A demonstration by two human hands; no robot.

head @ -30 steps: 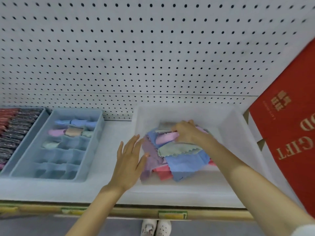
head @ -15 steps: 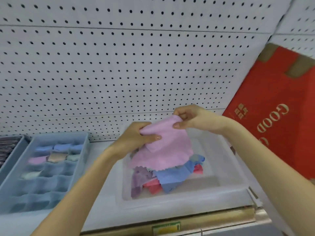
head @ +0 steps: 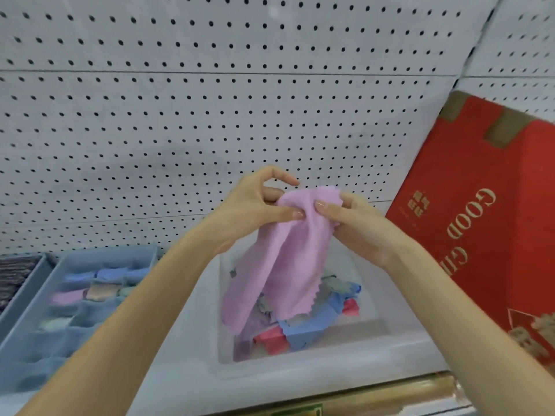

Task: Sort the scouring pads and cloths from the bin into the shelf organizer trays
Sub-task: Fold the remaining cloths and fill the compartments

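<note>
White pegboard wall [head: 210,115] behind a shelf; red printed carton [head: 486,235] leaning at right. Clear bin [head: 300,367] at centre, holding a loose heap of blue, red, purple and green cloths [head: 303,328]. Blue organizer tray [head: 39,364] to its left, several rear compartments filled with rolled cloths. Pink cloth [head: 285,259] held up above the bin, lower edge hanging over the heap. Left hand [head: 252,211] and right hand [head: 357,226] each pinch its top edge between thumb and fingers, thumbs nearly touching.

head view | head-worn | faces forward-down | close above bin [head: 330,366]
</note>
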